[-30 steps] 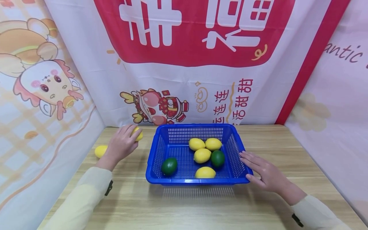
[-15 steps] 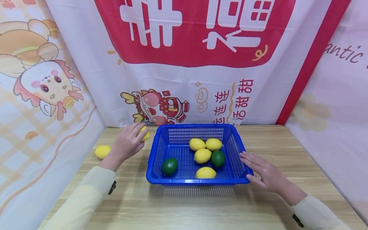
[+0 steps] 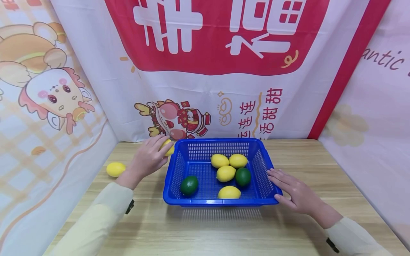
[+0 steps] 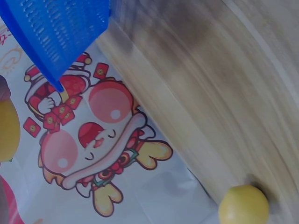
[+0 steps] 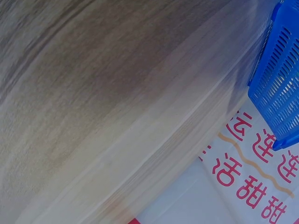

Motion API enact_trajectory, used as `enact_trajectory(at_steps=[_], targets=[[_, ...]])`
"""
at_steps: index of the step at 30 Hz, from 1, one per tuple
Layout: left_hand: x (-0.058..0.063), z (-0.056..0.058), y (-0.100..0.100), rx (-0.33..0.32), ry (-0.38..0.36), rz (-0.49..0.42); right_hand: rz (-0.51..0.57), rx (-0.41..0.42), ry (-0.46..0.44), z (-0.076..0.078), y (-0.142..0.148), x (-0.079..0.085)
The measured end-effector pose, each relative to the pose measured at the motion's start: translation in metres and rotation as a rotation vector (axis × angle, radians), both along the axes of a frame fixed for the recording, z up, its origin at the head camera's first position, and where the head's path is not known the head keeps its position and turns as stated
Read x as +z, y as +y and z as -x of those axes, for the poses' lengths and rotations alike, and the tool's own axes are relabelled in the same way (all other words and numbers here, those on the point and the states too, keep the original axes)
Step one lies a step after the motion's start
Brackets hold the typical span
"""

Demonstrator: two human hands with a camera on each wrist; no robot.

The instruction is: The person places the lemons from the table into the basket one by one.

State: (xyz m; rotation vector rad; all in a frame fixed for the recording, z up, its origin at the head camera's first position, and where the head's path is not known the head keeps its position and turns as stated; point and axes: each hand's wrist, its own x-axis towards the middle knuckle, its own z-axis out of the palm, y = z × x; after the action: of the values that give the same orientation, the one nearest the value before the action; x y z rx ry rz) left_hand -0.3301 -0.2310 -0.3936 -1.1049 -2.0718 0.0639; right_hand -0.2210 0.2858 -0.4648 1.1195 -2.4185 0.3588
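My left hand [image 3: 150, 154] grips a yellow lemon [image 3: 168, 147] above the table, just beside the left rim of a blue slotted basket [image 3: 221, 201]. In the left wrist view that lemon [image 4: 8, 128] shows at the left edge, with a fingertip over it. On the basket's right rim rests my right hand [image 3: 296, 192], fingers fairly straight and thumb by the near corner. Inside the basket lie several lemons [image 3: 226, 174], grouped toward the right, one dark green avocado-shaped fruit [image 3: 243, 176] among them and another dark green fruit [image 3: 189, 185] at the near left.
Another lemon [image 3: 116, 169] lies on the wooden table [image 3: 221, 234], left of my left wrist. A white and red printed cloth [image 3: 205, 85] hangs right behind the basket. Printed sheets flank the table on the left [image 3: 64, 149] and right [image 3: 362, 149].
My left hand has moved right with the lemon, closer to the basket's left rim. The right hand and the basket have stayed put.
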Motion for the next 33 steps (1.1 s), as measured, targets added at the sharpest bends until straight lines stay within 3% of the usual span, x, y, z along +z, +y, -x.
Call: enact_trajectory(at_steps=[21, 33], targets=[[0.013, -0.002, 0.046, -0.141, 0.012, 0.090, 0.009, 0.026, 0.025, 0.001, -0.001, 0.000], [0.008, -0.001, 0.067, -0.142, -0.043, 0.193, 0.001, 0.022, 0.023, 0.001, -0.001, 0.001]])
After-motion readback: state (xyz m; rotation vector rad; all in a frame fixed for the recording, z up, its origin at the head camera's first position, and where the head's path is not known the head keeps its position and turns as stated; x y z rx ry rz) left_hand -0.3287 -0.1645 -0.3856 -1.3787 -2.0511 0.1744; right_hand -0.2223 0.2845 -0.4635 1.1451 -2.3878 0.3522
